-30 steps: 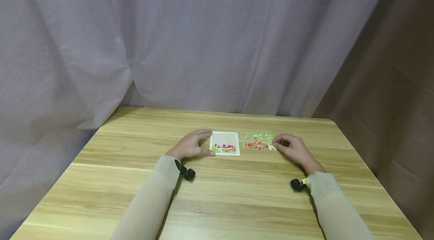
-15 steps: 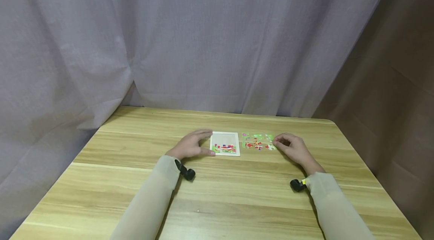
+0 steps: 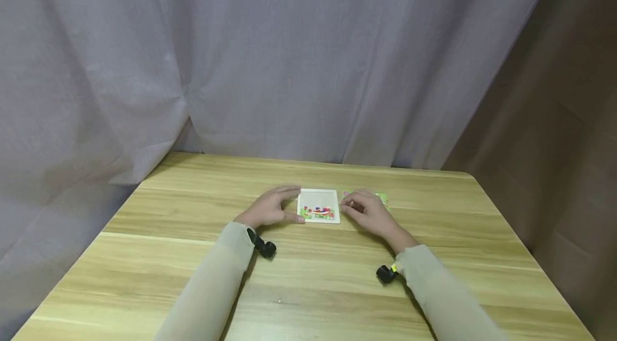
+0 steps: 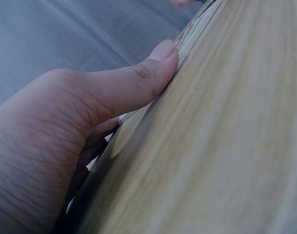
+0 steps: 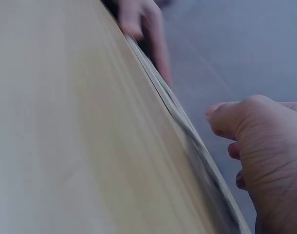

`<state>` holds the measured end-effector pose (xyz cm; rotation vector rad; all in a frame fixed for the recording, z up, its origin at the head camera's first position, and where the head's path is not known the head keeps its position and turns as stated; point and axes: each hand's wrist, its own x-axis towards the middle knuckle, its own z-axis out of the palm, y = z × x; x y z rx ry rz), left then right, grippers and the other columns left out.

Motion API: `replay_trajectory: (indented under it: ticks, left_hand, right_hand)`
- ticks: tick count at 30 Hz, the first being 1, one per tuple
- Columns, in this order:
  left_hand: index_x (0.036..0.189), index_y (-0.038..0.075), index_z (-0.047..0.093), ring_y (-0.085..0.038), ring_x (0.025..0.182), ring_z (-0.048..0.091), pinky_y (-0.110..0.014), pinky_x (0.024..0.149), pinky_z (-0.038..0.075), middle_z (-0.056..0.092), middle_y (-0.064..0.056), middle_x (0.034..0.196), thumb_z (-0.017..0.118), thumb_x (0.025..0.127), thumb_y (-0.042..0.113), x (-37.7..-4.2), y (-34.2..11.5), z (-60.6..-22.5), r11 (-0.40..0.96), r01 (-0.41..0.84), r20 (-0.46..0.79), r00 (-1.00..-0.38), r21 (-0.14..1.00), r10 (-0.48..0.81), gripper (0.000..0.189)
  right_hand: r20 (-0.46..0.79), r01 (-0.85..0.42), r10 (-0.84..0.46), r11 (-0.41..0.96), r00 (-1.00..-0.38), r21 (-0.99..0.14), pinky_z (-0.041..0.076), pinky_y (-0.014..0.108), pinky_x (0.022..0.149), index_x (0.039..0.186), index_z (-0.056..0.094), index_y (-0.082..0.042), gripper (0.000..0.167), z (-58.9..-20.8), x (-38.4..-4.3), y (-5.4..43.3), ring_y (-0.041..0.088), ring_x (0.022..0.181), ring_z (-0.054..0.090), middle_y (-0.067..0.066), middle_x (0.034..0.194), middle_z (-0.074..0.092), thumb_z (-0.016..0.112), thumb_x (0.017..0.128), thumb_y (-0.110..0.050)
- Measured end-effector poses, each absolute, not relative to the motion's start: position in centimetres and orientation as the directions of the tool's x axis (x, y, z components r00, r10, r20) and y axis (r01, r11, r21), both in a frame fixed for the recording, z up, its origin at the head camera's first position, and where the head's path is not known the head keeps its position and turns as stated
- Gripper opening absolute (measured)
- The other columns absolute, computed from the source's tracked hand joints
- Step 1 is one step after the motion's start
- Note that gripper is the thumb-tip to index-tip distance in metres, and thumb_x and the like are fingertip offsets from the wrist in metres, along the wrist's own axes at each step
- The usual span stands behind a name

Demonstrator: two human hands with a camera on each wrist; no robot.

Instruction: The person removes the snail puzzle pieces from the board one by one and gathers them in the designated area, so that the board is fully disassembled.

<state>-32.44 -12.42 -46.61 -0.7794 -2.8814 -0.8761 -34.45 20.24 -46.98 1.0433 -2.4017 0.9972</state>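
Observation:
A white-rimmed square puzzle tray (image 3: 317,199) lies on the table, with colourful puzzle pieces (image 3: 320,213) along its near side and a bare grey area above them. My left hand (image 3: 271,207) holds the tray's left side, thumb at the near corner and fingers at the far one. In the left wrist view, the thumb (image 4: 160,61) presses along its edge. Just off the tray's right rim, my right hand (image 3: 371,214) pinches a small puzzle piece, mostly hidden by the fingertips. Loose green and multicoloured pieces (image 3: 383,197) lie partly covered behind this hand.
The wood-grain table (image 3: 299,277) extends around both forearms. A grey curtain (image 3: 289,62) hangs behind its far edge, and a darker brownish stretch of cloth (image 3: 544,159) is on the right. Each wrist carries a small black camera (image 3: 387,274).
My right hand has moved left from the outer end of the loose pieces to beside the tray, fingertips still together. My left hand stays on the tray.

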Motion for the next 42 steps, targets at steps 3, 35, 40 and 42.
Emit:
replay_trajectory:
  ticks: [3,35,40,42]
  left_hand:
    - [0.153,0.016,0.044,-0.022,0.146,0.033,-0.049,0.120,0.025,0.038,0.002,0.160,0.074,0.077,0.069,-32.4,-12.4,-46.7,0.716,0.476,0.171,-0.872,0.510,0.458,0.098]
    - [0.153,0.016,0.045,-0.021,0.145,0.035,-0.049,0.119,0.028,0.040,0.002,0.159,0.073,0.076,0.071,-32.9,-12.4,-46.8,0.711,0.483,0.181,-0.869,0.512,0.460,0.098]
    - [0.153,0.016,0.045,-0.023,0.145,0.035,-0.051,0.118,0.028,0.040,0.000,0.159,0.074,0.075,0.070,-32.8,-12.4,-46.8,0.705,0.483,0.186,-0.869,0.519,0.458,0.099]
    - [0.153,0.017,0.045,-0.023,0.145,0.035,-0.051,0.118,0.028,0.040,0.001,0.159,0.073,0.075,0.071,-32.8,-12.4,-46.9,0.708,0.479,0.182,-0.871,0.519,0.457,0.099]
  right_hand:
    - [0.542,-0.790,-0.575,0.429,-0.613,-0.439,0.047,0.028,0.067,0.097,0.075,-0.019,0.005,-47.0,-34.2,17.2,0.009,0.079,0.052,-0.013,0.088,0.064,0.075,0.092,-0.016]
    - [0.361,-0.739,-0.650,0.533,-0.669,-0.412,0.046,0.033,0.083,0.095,0.064,-0.018,0.017,-46.7,-34.9,10.8,0.015,0.093,0.048,-0.005,0.091,0.058,0.077,0.088,-0.026]
    - [0.352,-0.711,-0.629,0.517,-0.693,-0.477,0.046,0.033,0.081,0.097,0.063,-0.018,0.017,-46.6,-34.8,10.7,0.016,0.092,0.048,-0.003,0.093,0.058,0.076,0.089,-0.025]
    - [0.351,-0.693,-0.616,0.495,-0.706,-0.525,0.047,0.033,0.078,0.097,0.063,-0.018,0.016,-46.7,-34.7,10.7,0.016,0.089,0.050,-0.002,0.092,0.058,0.076,0.090,-0.023]
